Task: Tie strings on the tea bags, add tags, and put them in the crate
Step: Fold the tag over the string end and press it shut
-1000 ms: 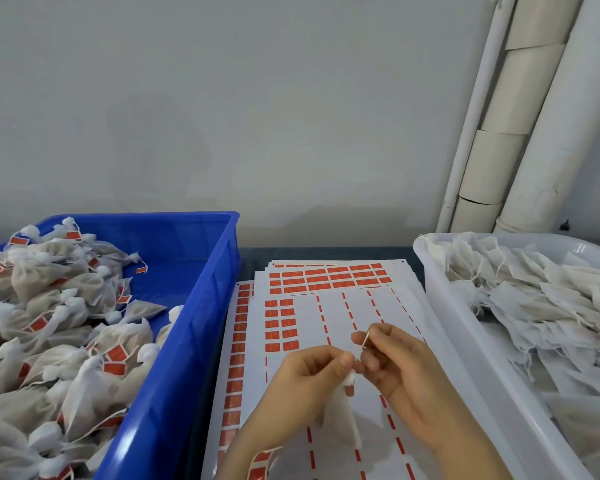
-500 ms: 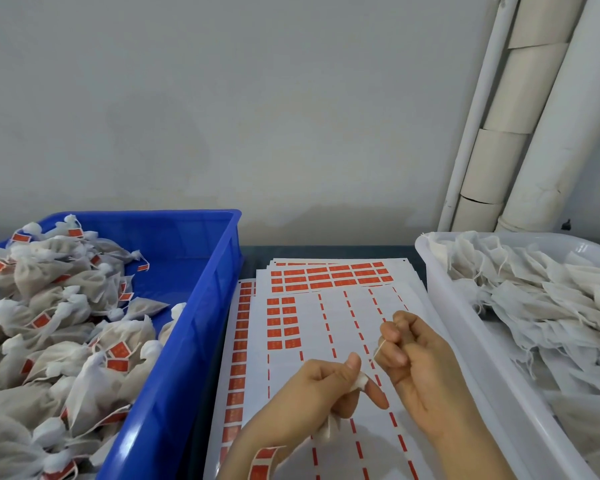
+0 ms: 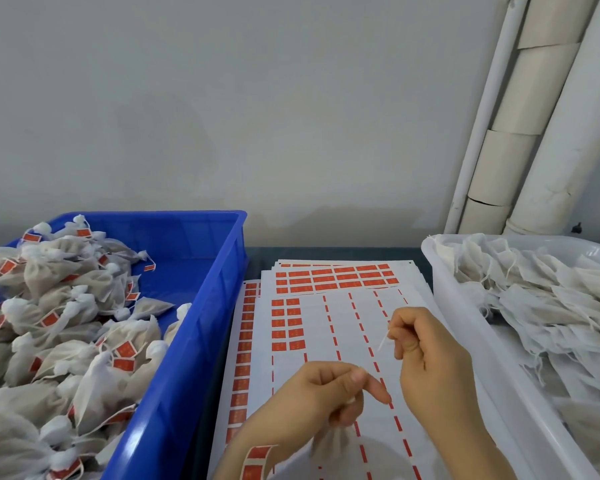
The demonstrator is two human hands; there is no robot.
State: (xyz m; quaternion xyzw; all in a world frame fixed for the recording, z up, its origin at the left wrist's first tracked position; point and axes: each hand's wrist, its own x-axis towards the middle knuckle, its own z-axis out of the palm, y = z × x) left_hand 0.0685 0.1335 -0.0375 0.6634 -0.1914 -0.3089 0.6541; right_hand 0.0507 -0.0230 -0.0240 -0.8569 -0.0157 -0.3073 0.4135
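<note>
At the counter's left edge we see a blue plastic crate (image 3: pixel 205 341) heaped with tied, red-tagged tea bags (image 3: pixel 66 341). Over white sheets of red sticker tags (image 3: pixel 312 344), the left hand (image 3: pixel 312 400) grips a white mesh tea bag (image 3: pixel 329 445) by its neck. The right hand (image 3: pixel 430 362) pinches a thin white string (image 3: pixel 383 339). A white plastic tub (image 3: pixel 458 323) stands at the right edge.

No readable text in view.
The red tag stickers (image 3: pixel 336 280) on the white sheets (image 3: pixel 340 325) carry faint pale print, too small and blurred to make out. Same on the red tags (image 3: pixel 123 349) tied to the tea bags (image 3: pixel 49 278) in the blue crate (image 3: pixel 201 306), and on the strip of red tags (image 3: pixel 257 459) at the bottom edge: marks visible, no characters resolve. Nothing legible on the white bin (image 3: pixel 454 299) either.
</note>
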